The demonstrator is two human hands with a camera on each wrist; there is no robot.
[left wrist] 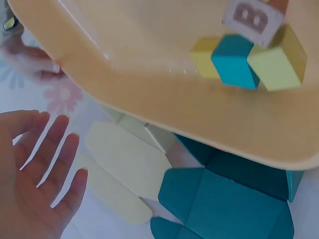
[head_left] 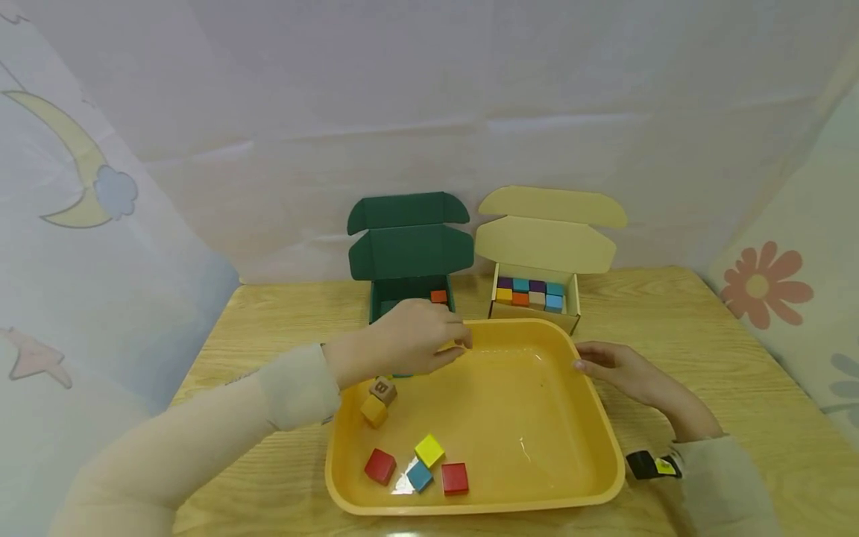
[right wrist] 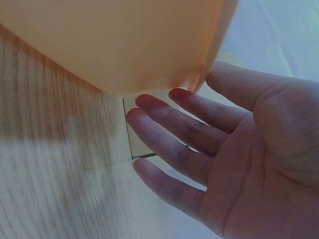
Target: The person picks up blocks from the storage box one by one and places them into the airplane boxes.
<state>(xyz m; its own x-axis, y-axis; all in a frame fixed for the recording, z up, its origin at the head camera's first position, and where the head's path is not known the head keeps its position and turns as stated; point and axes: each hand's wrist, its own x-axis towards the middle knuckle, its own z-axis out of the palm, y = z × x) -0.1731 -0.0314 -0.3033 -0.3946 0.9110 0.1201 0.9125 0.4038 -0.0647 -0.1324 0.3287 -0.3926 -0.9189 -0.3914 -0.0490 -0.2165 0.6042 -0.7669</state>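
pale, creased backdrop (head_left: 429, 82) behind light wood-grain counter (head_left: 644, 306). left side: yellow crescent moon (head_left: 87, 153) with blue cloud (head_left: 115, 192). right side: coral flower (head_left: 757, 286), yellowish centre. soft light, brighter along the creases.

- Head view: we lose most of a teal block (head_left: 403, 374) behind the left hand (head_left: 417, 337), near the far left corner of the tray (head_left: 517, 418).
- Left wrist view: we see the lettered block (left wrist: 253, 21) cut off.

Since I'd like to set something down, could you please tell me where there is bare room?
The yellow tray is bare between the rightmost red block and the right rim; the table is bare right of the cream box and left of the green box. Crowded: the tray's left side, where blocks lie, and inside the cream box.
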